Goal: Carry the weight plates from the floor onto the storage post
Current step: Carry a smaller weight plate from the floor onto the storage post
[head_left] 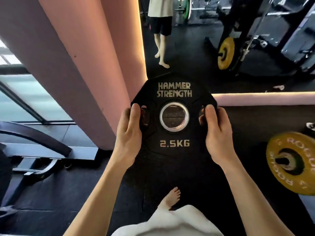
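Both hands hold a black plate [173, 114] up off the floor [85, 193], face toward the person, lettered HAMMER STRENGTH and 2.5KG. The left hand [130, 132] grips its left edge, thumb on the face and fingers curled through the grip slot; the right hand [217, 132] clasps the right edge the same way. A yellow plate [293, 162] sits on a bar at the right edge of the floor. A pink pillar [76, 65] stands behind, beside a mirror [196, 48].

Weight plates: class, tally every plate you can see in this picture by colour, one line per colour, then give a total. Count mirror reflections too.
Black plate, held by left hand and right hand: 1
Yellow plates: 2
Green plate: 1
Total: 4
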The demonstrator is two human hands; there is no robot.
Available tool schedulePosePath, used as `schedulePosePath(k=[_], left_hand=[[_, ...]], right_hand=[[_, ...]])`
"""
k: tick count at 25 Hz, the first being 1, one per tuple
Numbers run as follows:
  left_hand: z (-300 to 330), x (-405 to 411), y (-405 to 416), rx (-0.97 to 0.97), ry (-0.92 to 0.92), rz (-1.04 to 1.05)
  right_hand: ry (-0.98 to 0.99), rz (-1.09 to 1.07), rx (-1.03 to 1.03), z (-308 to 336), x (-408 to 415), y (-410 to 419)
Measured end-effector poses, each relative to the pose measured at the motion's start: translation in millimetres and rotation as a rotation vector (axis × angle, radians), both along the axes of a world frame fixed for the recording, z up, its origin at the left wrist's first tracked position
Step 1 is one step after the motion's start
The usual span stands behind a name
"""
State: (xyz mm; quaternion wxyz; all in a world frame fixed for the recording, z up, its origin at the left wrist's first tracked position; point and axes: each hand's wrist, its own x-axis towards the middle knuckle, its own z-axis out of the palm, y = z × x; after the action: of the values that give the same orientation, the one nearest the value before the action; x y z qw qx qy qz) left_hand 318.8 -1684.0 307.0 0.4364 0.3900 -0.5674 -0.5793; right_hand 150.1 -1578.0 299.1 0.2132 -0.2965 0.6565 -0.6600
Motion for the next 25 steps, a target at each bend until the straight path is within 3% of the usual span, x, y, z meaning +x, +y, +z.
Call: schedulePosePath(k=[7, 13, 25], left_hand=[[20.7, -143.6, -97.5, -0.058, -0.078, -0.194], [27.3, -270.5, -138.7, -0.072, -0.054, -0.552], [72.1, -503.7, -121.9, -0.116, 0.1, -1.235]], right_hand=[[0.064, -0.221, 0.022, 18.5, -121.1, -68.9], [0.103, -0.551, 0.056, 31.6, -199.7, -67.9], [0.181, -1.299, 0.049, 73.0, -295.9, -32.4]])
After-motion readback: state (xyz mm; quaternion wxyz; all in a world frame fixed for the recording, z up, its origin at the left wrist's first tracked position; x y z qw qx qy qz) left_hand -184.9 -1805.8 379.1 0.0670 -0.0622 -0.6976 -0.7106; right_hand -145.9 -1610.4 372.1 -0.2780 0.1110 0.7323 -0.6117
